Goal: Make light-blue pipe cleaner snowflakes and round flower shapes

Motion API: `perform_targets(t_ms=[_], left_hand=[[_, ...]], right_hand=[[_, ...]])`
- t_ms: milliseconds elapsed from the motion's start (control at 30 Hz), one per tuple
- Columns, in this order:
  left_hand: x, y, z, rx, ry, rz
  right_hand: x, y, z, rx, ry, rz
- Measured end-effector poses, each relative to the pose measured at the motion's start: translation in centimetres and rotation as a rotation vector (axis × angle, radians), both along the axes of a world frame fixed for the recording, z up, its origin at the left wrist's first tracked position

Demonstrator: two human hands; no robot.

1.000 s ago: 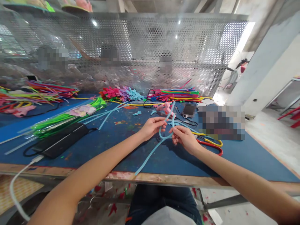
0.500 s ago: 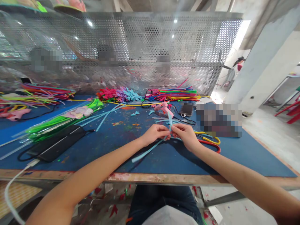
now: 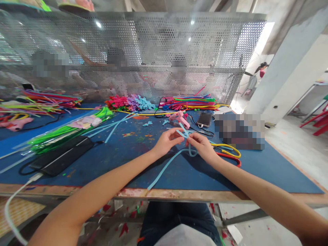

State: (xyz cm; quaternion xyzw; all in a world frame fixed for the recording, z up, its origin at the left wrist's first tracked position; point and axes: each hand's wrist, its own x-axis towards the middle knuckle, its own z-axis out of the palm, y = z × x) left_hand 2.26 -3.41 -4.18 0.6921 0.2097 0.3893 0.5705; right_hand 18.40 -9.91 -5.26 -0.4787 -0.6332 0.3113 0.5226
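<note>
Light blue pipe cleaners point(image 3: 164, 171) cross and loop between my hands above the blue table mat. One long end trails toward the table's front edge, and short ends stick up past my fingertips. My right hand point(image 3: 201, 145) is closed in a pinch on the blue pipe cleaners where they cross. My left hand point(image 3: 169, 140) is just left of it, thumb and index finger closed round a bent blue end. A pink glue gun point(image 3: 180, 119) lies right behind my hands. Yellow point(image 3: 237, 150) and red point(image 3: 230, 158) pipe cleaners curve beside my right wrist.
A black power bank point(image 3: 69, 155) with a white cable and a bag of green pipe cleaners point(image 3: 64, 133) lie left. Colourful bundles point(image 3: 192, 102) line the back by a perforated metal screen point(image 3: 153, 44). A phone point(image 3: 205, 119) lies behind right.
My left hand has moved slightly up and apart from my right. The blue strands now show crossed ends and a hanging loop, and the long tail reaches closer to the front edge.
</note>
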Motion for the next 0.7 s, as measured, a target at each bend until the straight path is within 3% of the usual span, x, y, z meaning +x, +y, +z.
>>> perform_targets(t_ms=[200,367,700], left_hand=[[-0.56,-0.05,1.03,0.102,-0.006,0.072],[-0.44,0.08,0.8,0.033,0.017,0.146],[-0.16,-0.64,0.26,-0.155,0.06,0.025]], right_hand=[[-0.12,-0.58,0.07,0.045,-0.124,-0.072],[0.12,-0.53,0.13,0.146,-0.161,-0.199],[-0.19,-0.74,0.28,0.124,-0.138,-0.137]])
